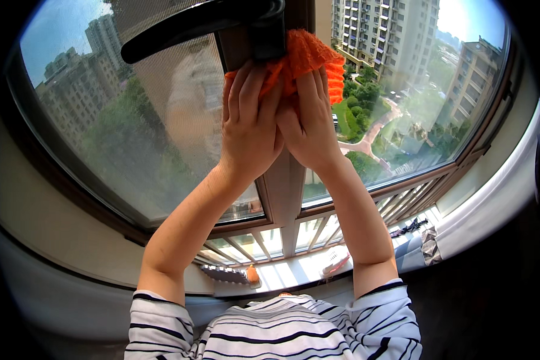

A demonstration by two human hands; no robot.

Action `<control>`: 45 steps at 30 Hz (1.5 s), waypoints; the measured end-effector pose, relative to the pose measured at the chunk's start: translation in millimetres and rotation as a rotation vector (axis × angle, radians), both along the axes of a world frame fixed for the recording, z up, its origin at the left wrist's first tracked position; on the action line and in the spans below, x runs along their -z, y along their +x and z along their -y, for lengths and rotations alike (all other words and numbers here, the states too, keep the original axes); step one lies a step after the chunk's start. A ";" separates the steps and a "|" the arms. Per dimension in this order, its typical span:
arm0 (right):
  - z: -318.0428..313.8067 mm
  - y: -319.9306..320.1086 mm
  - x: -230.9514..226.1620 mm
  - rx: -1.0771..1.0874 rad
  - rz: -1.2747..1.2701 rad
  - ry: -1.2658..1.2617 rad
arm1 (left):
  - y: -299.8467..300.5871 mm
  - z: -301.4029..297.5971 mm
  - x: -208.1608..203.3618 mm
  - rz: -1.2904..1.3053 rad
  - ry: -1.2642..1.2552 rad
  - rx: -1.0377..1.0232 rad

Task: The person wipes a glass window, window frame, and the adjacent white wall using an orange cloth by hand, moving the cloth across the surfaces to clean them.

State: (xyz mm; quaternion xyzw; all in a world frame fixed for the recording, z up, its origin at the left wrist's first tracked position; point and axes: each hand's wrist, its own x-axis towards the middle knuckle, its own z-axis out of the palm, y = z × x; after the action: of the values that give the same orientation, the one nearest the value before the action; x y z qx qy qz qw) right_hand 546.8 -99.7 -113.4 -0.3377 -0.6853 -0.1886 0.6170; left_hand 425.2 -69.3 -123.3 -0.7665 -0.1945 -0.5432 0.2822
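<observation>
An orange textured cloth (315, 51) is bunched against the upright brown window frame (284, 198), just under the black window handle (192, 27). My left hand (246, 117) presses on the cloth's left part with its fingers together, and some orange shows around the fingertips. Close beside it, touching, my right hand (311, 123) grips the cloth from the right, the fingers pushed into its folds. Part of the cloth sticks up above my right hand. What lies under both palms is hidden.
A screened pane (102, 120) is on the left, a glass pane (396, 120) on the right, with buildings and greenery outside. Below, a railing (252, 246) runs along the sunlit sill (294, 270). On the sill stand an orange-topped item (252, 275) and a white-and-pink item (336, 261).
</observation>
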 end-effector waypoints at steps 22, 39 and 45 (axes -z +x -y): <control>97.6 -23.2 198.2 -0.163 -0.277 -0.840 | -94.2 82.3 178.0 -0.076 -0.928 0.147; 59.2 -141.2 238.1 -0.804 -0.220 -1.362 | -259.9 208.7 273.0 0.796 -1.541 -0.061; 70.9 -171.2 272.3 -0.916 -0.380 -1.658 | -266.6 242.7 337.1 1.448 -1.588 0.196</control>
State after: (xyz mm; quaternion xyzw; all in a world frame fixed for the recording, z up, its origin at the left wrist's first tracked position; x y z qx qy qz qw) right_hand 375.6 -170.6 -385.7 -0.3909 -0.5548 0.6718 0.2968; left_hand 158.6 -312.0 -460.3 -0.2392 -0.5496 -0.6063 -0.5226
